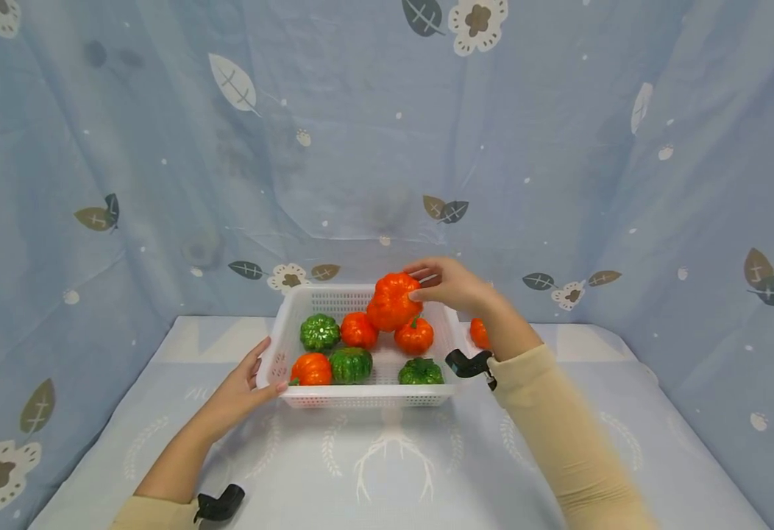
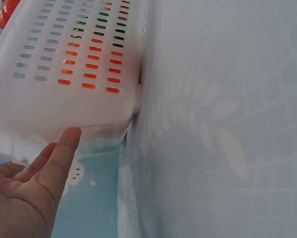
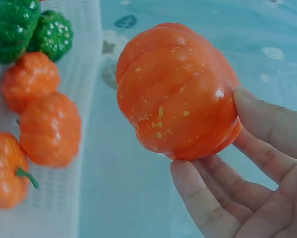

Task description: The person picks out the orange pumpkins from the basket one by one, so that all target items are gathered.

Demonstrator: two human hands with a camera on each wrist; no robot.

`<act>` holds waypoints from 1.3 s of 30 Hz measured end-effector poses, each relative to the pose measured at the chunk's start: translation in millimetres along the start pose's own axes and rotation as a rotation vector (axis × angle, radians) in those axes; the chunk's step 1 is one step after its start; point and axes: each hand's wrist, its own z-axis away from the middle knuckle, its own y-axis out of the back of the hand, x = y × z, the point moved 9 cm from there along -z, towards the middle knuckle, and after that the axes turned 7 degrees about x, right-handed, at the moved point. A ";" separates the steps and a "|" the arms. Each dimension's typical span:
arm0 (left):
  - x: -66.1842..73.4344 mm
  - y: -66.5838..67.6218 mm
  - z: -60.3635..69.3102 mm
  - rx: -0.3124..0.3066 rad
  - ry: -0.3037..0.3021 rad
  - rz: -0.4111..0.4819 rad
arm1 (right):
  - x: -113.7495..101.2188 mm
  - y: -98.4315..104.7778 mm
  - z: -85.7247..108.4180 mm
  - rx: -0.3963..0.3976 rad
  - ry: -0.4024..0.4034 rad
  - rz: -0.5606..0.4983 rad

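My right hand [image 1: 449, 283] pinches a large orange ribbed pumpkin [image 1: 396, 291] between thumb and fingers, above the back right part of a white basket [image 1: 367, 391]. The right wrist view shows the held pumpkin [image 3: 178, 94] up close, yellow flecks on its skin, and the right hand [image 3: 258, 183] beside it. At the basket's front left corner, my left hand [image 1: 241, 394] grips with the thumb at the front and fingers along the left side. In the left wrist view the left hand [image 2: 39, 183] touches the basket wall [image 2: 64, 106].
Inside the basket lie green pumpkins [image 1: 319, 333] and orange ones [image 1: 310, 369], one with a green stem [image 3: 27, 176]. Another orange piece [image 1: 480, 333] sits on the table right of the basket, partly behind my right forearm. A patterned blue curtain [image 1: 360, 147] stands behind the table [image 1: 321, 471].
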 end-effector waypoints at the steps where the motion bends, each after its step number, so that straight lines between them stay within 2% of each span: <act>1: 0.1 0.1 -0.1 0.000 0.000 -0.002 | -0.2 5.7 4.7 0.010 0.001 0.008; 9: 0.6 -0.3 0.5 -0.002 0.006 0.007 | 6.3 42.3 42.2 0.086 -0.050 0.015; 17: -1.2 0.6 1.0 0.005 0.003 -0.016 | 33.7 67.4 71.7 0.122 -0.089 0.055; 25: -1.7 -0.6 -0.4 0.001 -0.017 0.004 | 72.9 91.3 98.8 0.181 -0.109 0.097; 31: -2.7 0.2 -1.2 0.003 -0.015 0.009 | 111.2 106.5 113.7 0.236 -0.111 0.131; 39: 0.7 -0.2 0.3 -0.004 -0.016 0.014 | 171.9 121.8 129.9 0.328 -0.201 0.183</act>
